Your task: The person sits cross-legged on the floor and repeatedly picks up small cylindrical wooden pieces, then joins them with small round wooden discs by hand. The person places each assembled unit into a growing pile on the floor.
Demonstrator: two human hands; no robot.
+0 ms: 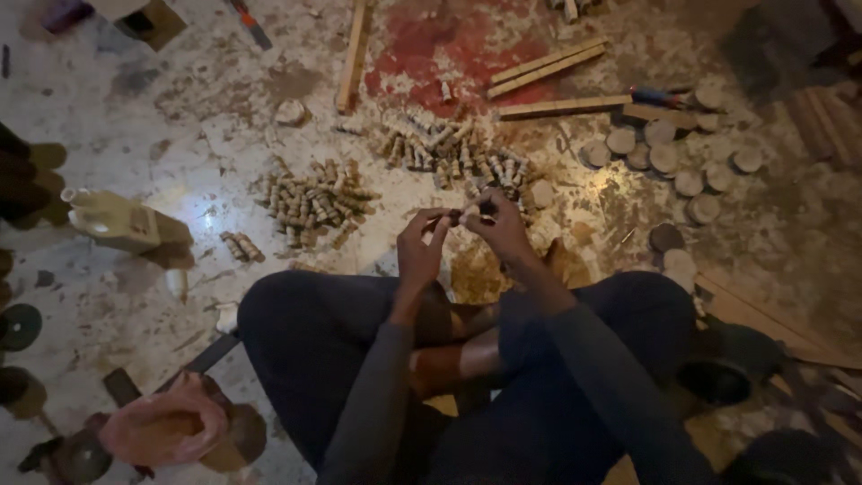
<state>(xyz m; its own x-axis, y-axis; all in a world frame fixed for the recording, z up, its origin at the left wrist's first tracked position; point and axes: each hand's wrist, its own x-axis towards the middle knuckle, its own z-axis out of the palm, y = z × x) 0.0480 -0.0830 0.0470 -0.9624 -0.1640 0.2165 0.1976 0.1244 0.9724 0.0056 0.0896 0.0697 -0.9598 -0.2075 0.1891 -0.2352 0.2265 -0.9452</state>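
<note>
I sit cross-legged on a stained floor. My left hand point(422, 244) and my right hand point(499, 224) meet above my knees, both pinching one small wooden peg point(461, 214) between the fingertips. Just beyond the hands lies a pile of short turned wooden pegs point(453, 154), and a second pile of similar pegs point(314, 203) lies to the left of it. The peg's far end is hidden by my right fingers.
Round wooden discs point(666, 158) are scattered at the right. Long wooden slats point(544, 66) lie at the back, another slat point(352, 56) beside them. A pale plastic jug point(117, 221) stands at the left. A pink bag point(162, 427) lies near my left knee.
</note>
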